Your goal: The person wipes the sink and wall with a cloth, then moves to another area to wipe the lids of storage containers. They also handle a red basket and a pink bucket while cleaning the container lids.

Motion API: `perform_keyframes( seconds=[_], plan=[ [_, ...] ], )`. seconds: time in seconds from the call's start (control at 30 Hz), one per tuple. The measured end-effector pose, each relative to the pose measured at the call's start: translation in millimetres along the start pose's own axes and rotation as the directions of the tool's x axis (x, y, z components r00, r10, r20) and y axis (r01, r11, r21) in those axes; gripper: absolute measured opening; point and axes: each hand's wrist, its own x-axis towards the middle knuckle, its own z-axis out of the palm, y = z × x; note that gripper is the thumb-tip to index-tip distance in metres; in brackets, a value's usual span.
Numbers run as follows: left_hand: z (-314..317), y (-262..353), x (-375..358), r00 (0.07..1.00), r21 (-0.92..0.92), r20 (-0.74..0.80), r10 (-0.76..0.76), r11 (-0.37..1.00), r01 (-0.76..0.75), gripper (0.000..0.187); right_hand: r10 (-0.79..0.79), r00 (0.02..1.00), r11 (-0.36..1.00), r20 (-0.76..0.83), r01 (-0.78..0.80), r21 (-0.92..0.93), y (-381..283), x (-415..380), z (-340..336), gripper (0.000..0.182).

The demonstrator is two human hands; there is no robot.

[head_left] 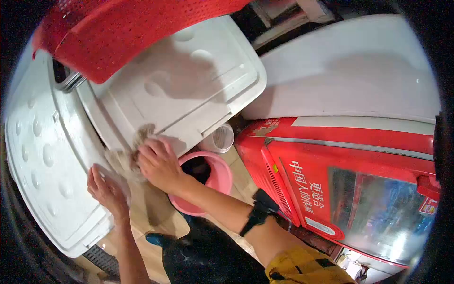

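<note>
My right hand is closed on a greyish-brown cloth at the near corner of a large white lid. Part of the cloth hangs down to the left of my fingers. Lower and to the left, my left hand is beside the edge of a second white lid; its fingers point up with the thumb side partly hidden, and nothing shows in it. A pink bucket with dark contents stands on the floor beneath my right wrist.
A red perforated basket overhangs the lids at the upper left. White round tub stands behind the bucket. On the right are a red glass-door cooler and a large white surface. Tiled floor shows below.
</note>
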Motion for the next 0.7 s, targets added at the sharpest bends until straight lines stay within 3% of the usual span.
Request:
perform_keyframes(
  seconds=[0.03,0.1,0.17,0.23,0.3,0.37,0.43,0.53,0.7],
  plan=[
    [-1.2,6.8,2.3,1.000,-0.010,-0.005,0.007,1.000,-0.007,0.054,-0.040,0.999,0.999,0.001,0.040,0.012,12.2,-9.3,-13.7,0.022],
    [-3.6,22.5,8.3,0.971,0.088,0.117,-0.207,0.976,0.197,0.053,0.037,0.998,0.990,0.052,-0.029,-0.141,46.9,-6.9,-41.7,0.019],
    [7.0,11.0,5.4,0.990,0.098,0.055,-0.130,0.987,0.124,0.050,0.186,0.967,0.957,0.173,-0.139,-0.253,101.6,-5.5,-69.1,0.016],
    [12.3,9.1,2.5,0.991,0.178,0.015,-0.131,0.976,0.126,0.051,0.271,0.962,0.902,0.022,-0.247,-0.354,145.6,6.2,-106.9,0.016],
    [10.7,12.7,6.9,0.996,0.102,-0.015,-0.090,0.991,0.091,0.052,0.155,0.987,0.850,-0.046,-0.156,-0.503,186.9,14.3,-125.2,0.018],
    [8.3,21.9,10.1,0.985,0.190,0.048,-0.163,0.970,0.151,0.053,0.153,0.987,0.821,-0.048,-0.154,-0.550,218.4,22.4,-126.4,0.020],
    [13.3,17.4,8.6,0.989,0.148,0.017,-0.145,0.979,0.141,0.055,0.146,0.987,0.796,-0.061,-0.154,-0.585,243.8,36.8,-125.8,0.021],
    [8.2,15.8,7.6,0.978,0.200,0.076,-0.197,0.964,0.178,0.056,0.481,0.875,0.732,0.060,-0.363,-0.576,261.2,47.4,-141.1,0.022],
    [14.1,12.3,5.2,0.990,0.261,0.046,-0.131,0.958,0.114,0.059,0.472,0.878,0.649,-0.079,-0.407,-0.642,314.7,86.7,-174.6,0.030]
  ],
)
